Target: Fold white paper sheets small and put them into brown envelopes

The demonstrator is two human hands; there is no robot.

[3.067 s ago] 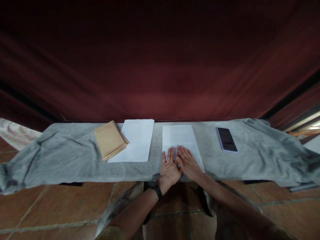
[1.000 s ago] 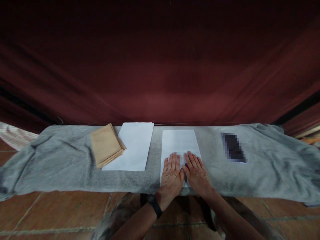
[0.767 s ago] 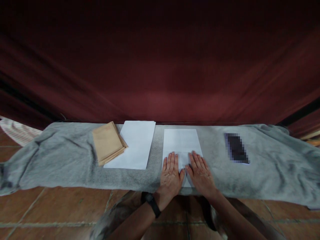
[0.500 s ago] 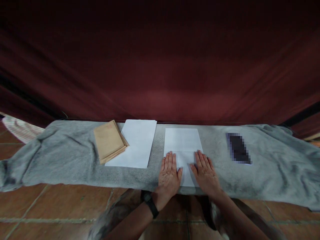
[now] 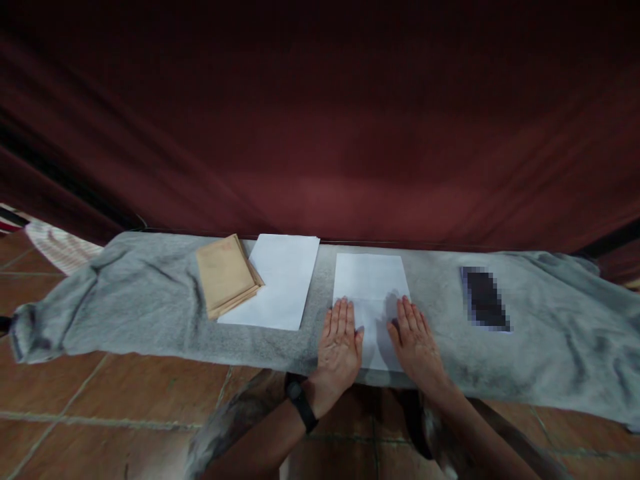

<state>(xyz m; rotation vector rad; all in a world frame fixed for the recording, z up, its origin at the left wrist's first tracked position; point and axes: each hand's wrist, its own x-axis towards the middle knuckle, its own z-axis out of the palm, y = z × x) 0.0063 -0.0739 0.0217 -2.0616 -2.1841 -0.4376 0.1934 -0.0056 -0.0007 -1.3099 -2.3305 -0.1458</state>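
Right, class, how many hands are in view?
2: the left hand lies flat over the left edge of the white sheet between them, the right hand over its right edge.

Pixelated dark phone (image 5: 485, 299) on grey cloth (image 5: 145, 300), dark red backdrop (image 5: 320, 147), terracotta tiled floor (image 5: 150, 387)

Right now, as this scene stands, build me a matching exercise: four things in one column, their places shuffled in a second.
Things
1. brown paper stack
2. black wristband
3. dark pixelated object
4. creased white sheet

Places
A. on the grey cloth, right of the right hand
B. partly hidden by the left hand
C. overlapping the other white papers
D. around the left wrist

Pairs: 1-C; 2-D; 3-A; 4-B
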